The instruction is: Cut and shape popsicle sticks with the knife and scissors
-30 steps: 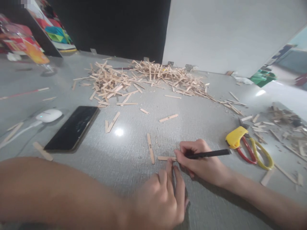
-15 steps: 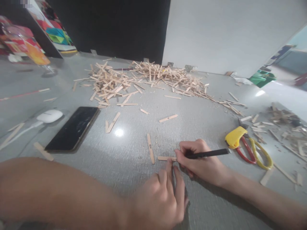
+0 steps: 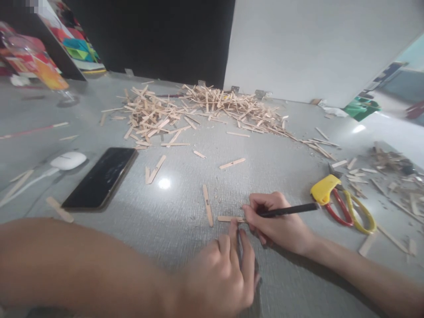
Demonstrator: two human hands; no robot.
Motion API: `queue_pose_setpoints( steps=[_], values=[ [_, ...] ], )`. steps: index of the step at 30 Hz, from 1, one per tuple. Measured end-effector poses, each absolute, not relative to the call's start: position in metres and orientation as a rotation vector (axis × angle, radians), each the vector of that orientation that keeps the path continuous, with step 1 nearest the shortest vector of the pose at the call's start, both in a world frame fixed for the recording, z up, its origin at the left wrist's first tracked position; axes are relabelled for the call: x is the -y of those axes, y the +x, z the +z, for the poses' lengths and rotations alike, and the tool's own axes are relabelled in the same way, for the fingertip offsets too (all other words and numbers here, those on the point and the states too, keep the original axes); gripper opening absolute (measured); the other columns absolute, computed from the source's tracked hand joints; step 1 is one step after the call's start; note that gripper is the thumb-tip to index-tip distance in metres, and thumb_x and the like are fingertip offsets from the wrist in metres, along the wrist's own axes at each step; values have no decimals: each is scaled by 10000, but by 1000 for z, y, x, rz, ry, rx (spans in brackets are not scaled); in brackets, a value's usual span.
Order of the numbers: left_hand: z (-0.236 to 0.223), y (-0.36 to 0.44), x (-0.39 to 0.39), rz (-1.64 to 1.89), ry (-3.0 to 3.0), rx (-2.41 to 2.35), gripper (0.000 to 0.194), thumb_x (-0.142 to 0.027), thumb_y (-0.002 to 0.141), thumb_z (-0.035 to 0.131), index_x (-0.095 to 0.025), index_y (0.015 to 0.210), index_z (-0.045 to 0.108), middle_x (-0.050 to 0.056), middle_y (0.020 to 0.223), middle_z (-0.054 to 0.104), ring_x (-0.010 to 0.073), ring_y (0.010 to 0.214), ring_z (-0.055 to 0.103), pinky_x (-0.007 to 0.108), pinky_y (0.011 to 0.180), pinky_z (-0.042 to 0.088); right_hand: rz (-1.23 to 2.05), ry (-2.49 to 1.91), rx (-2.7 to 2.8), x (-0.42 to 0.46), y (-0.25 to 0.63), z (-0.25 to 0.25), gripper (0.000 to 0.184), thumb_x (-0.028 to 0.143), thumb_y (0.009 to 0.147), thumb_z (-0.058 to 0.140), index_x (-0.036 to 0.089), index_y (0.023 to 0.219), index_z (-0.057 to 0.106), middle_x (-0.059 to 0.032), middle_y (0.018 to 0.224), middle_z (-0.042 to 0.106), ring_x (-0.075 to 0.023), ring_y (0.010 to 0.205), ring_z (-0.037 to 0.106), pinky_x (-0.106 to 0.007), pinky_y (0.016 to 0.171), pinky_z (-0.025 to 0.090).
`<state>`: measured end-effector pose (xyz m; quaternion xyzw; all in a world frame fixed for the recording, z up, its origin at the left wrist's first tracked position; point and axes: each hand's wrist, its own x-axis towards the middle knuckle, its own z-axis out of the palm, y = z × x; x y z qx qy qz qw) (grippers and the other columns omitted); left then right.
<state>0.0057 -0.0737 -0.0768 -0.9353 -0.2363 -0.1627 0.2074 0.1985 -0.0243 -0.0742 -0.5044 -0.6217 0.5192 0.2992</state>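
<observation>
A wooden craft stick (image 3: 225,218) lies flat on the table, its right end partly hidden by my hands. My left hand (image 3: 228,265) presses it down with an outstretched index fingertip, the fingers apart. Closed around a black pen (image 3: 288,210), my right hand (image 3: 273,221) is at the stick's right end; the pen's tip is hidden behind the fingers. Just left of this stick lies another craft stick (image 3: 207,205) with a dark mark at its middle. A similar marked stick (image 3: 232,163) is farther back, and one more (image 3: 157,169) lies to the left.
Heaped craft sticks (image 3: 149,112) lie at the back, before a black and white panel (image 3: 281,48). A phone (image 3: 101,179) and white mouse (image 3: 69,160) are on the left. Yellow-and-red cutters (image 3: 326,190) lie beyond the pen, near scattered wood scraps (image 3: 394,161) at right.
The pen's back end has shifted slightly right and up, and my right hand has moved a little. My left hand and the stick under it look unchanged.
</observation>
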Motion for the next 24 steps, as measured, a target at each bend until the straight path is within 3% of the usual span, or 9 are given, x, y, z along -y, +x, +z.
queue_pose_setpoints(
  steps=[24],
  values=[
    [-75, 6, 72, -442, -2606, 660, 450, -222, 1063, 397, 33, 1090, 767, 274, 1021, 791, 288, 669, 769, 289, 438, 521, 1406, -1340, 1639, 24, 199, -74, 386, 242, 943, 655, 216, 593, 495, 72, 425, 519, -75, 297, 495, -145, 297, 369]
  ],
)
